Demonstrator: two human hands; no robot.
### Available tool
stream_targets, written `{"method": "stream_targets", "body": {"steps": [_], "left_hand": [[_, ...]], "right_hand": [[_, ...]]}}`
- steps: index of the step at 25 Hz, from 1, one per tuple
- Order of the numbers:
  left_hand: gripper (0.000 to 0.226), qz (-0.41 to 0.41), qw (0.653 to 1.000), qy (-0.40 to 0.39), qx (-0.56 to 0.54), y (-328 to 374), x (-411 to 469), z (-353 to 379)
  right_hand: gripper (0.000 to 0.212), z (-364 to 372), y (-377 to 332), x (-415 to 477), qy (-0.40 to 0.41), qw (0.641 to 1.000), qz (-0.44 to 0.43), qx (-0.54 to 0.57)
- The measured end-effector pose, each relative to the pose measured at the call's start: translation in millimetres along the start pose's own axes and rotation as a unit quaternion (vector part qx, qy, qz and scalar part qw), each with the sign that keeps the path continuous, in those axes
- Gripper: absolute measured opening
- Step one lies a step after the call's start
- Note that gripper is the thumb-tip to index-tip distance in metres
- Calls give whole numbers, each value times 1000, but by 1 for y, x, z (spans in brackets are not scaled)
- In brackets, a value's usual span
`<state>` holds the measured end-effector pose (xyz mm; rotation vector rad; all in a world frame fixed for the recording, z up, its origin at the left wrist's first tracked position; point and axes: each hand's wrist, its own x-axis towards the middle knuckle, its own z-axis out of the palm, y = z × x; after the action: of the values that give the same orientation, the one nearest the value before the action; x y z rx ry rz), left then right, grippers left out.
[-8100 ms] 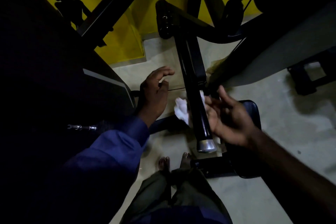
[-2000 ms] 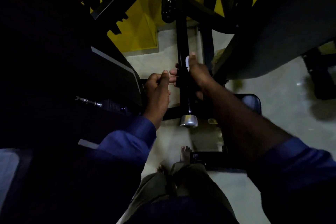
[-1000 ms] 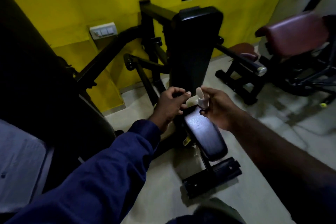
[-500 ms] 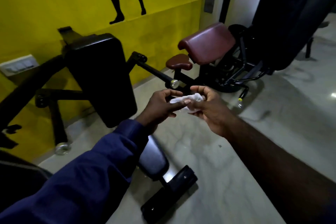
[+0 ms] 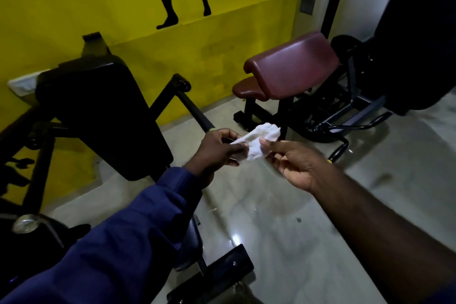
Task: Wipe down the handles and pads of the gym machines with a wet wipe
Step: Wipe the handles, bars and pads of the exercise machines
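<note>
Both hands pinch the crumpled wet wipe (image 5: 256,142) in mid-air, the left hand (image 5: 217,149) at its near corner, the right hand (image 5: 293,163) beside it, the maroon pad (image 5: 293,64) ahead and nearer the right.

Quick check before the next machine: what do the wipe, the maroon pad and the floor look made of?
The wipe: thin white nonwoven or paper-like sheet, limp and crumpled. The maroon pad: likely vinyl or faux leather over padding, smooth with a soft sheen and rounded edges. The floor: polished stone or tile, possibly marble; pale, veined, mirroring light.
</note>
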<state>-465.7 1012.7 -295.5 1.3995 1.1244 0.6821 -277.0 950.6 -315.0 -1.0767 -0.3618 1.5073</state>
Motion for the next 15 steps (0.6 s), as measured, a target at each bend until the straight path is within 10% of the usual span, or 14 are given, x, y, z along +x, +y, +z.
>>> {"method": "stream_targets", "body": {"steps": [9,15], "left_hand": [[18,-42,993,88,-60,-7,128,-60],[15,-95,975,192,-62,-27,195,-97]], "right_hand": [[36,65,-17,152,-52,983,-112,-138],[35,95,-20,273,-85,981,1,-174]]}}
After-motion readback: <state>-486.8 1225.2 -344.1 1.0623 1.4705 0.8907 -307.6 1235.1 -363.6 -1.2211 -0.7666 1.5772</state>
